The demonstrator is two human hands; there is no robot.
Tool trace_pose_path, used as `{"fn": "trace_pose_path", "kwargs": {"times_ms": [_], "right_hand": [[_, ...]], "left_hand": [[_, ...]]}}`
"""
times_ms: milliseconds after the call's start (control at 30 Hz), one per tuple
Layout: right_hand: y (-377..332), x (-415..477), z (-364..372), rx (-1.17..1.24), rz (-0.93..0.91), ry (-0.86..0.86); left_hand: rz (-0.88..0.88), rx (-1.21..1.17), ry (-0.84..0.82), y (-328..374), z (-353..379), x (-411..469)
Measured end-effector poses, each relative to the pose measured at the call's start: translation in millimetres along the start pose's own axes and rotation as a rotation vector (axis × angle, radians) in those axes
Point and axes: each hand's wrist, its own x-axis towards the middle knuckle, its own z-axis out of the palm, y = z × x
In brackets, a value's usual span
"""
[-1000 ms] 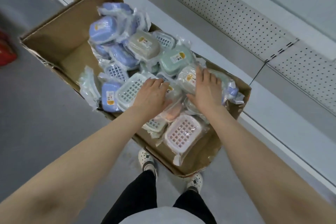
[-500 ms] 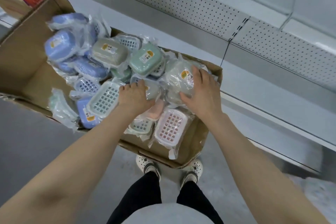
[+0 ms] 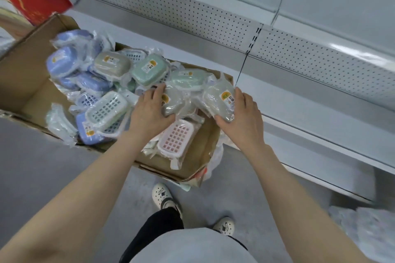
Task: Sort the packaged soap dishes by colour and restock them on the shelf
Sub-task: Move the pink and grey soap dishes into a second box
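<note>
Below, I see the white perforated metal shelf (image 3: 299, 66) running along the right, with the open brown cardboard box (image 3: 25, 83) on the grey floor (image 3: 32, 166) just beside it. The box holds a heap of plastic-wrapped soap dishes: blue ones (image 3: 62, 62) at the left, green ones (image 3: 149, 70) in the middle and a pink slotted one (image 3: 177, 134) nearest me. Both hands reach into the box. The left hand (image 3: 149, 111) grips one grey-beige wrapped dish (image 3: 173, 102), thumb under it. The right hand (image 3: 243, 117) grips a second grey-beige wrapped dish (image 3: 218, 100), tilted at the box's right end.
</note>
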Motion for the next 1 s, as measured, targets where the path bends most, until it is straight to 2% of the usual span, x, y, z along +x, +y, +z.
{"fn": "trace_pose_path", "kwargs": {"times_ms": [233, 633, 1000], "right_hand": [[102, -68, -45, 0.05, 0.113, 0.113], [295, -223, -129, 0.016, 0.489, 0.318], [394, -326, -176, -0.037, 0.815, 0.438]], "left_hand": [[0.175, -0.024, -0.015, 110, 25, -40], [0.575, -0.075, -0.141, 343, 110, -95], [0.915, -0.045, -0.307, 520, 168, -127]]}}
